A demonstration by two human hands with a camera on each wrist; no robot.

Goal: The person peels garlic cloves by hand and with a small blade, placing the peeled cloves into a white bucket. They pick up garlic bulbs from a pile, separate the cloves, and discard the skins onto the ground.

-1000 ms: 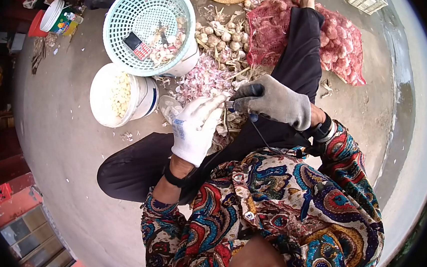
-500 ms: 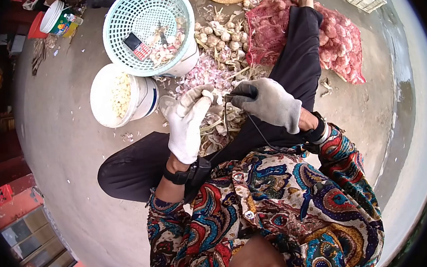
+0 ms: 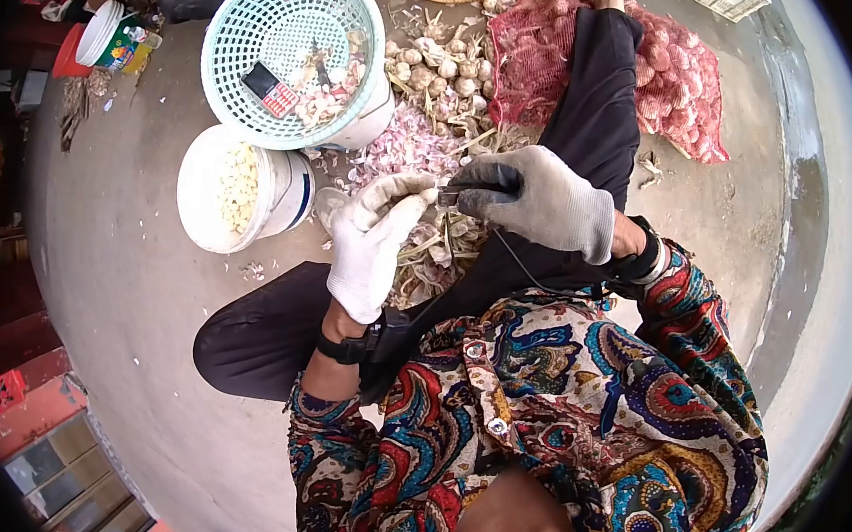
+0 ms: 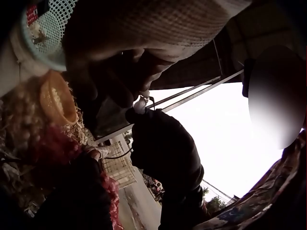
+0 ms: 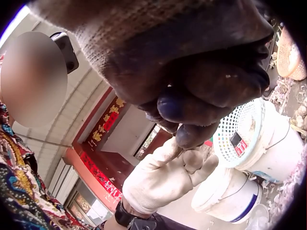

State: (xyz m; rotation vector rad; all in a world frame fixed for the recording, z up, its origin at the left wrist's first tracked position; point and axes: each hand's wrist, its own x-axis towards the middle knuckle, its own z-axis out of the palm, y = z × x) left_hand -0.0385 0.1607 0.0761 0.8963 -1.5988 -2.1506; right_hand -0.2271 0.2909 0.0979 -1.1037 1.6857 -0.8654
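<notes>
Garlic [image 4: 140,105] is pinched by the left hand [image 3: 369,240].

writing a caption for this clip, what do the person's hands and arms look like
The left hand wears a white glove; the right hand wears a greyish glove with darkened fingers and a ribbed cuff. Black wristbands circle both wrists, the left one carrying a dark box. The sleeves have a swirling paisley print in red, blue, yellow and cream.

grey concrete floor [image 3: 123,290], pink wall [image 3: 32,409], paned window [image 3: 66,456], pale ribbed ceiling [image 5: 79,96], bright daylight [image 4: 216,124]
</notes>
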